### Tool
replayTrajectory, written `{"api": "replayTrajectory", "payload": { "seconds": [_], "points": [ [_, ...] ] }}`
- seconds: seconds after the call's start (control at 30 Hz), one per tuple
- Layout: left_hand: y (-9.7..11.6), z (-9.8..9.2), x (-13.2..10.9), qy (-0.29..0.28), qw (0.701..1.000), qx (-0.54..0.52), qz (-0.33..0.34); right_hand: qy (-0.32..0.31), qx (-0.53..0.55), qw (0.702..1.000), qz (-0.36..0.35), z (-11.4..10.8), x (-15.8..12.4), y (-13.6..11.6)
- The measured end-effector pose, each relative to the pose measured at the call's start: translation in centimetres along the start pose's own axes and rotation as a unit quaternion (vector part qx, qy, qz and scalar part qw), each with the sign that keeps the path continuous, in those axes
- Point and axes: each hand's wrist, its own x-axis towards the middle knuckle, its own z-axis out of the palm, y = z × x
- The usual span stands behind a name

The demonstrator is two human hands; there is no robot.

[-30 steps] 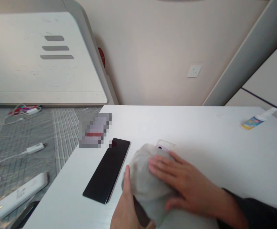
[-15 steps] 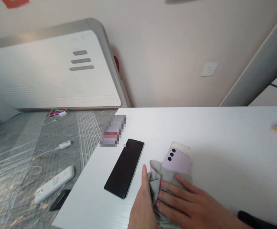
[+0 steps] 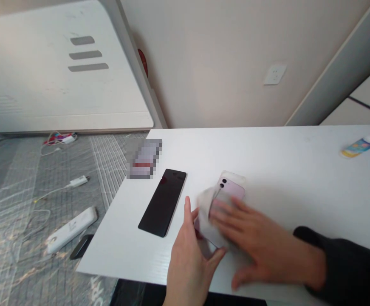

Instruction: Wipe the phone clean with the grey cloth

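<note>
A lilac phone (image 3: 235, 189) with black camera lenses lies back up on the white table, and a see-through edge shows at its top. My left hand (image 3: 187, 257) grips the phone's lower end between thumb and fingers. Across the phone's back is a grey cloth (image 3: 206, 202), pressed down under the fingers of my right hand (image 3: 259, 240). Motion blurs both cloth and right hand, and together they hide the phone's middle. To the left, a black-screened phone (image 3: 164, 202) lies apart from my hands.
A pixelated flat object (image 3: 145, 157) lies at the table's (image 3: 286, 157) left edge. At the far right is a white bottle (image 3: 361, 146) with a coloured label. On the bed (image 3: 105, 170) to the left are a charging cable (image 3: 78, 182), a white oblong device (image 3: 72, 229) and a dark object (image 3: 81, 246).
My right hand and the cloth have moved up the phone, baring its lower part by my left hand. The view has tilted down, showing more of the bottle and the table's front edge.
</note>
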Motion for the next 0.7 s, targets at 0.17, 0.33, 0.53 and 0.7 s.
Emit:
{"api": "replayTrajectory", "payload": {
  "seconds": [0.17, 0.33, 0.53, 0.7],
  "points": [
    [0.2, 0.1, 0.1, -0.004, 1.0, -0.006, 0.011, 0.02, -0.022, 0.999, 0.036, -0.3, -0.1, -0.1],
    [0.1, 0.2, 0.2, -0.006, 1.0, -0.011, -0.006, -0.012, 0.043, 0.998, -0.041, -0.1, -0.9, -0.6],
    [-0.2, 0.2, 0.2, 0.002, 1.0, -0.008, 0.023, 0.083, -0.085, 0.992, 0.045, 0.3, -2.0, 0.4],
    [-0.3, 0.1, 0.5, 0.001, 1.0, 0.008, 0.011, 0.021, 0.02, 0.999, -0.019, 1.0, -1.2, -0.1]
  ]
}}
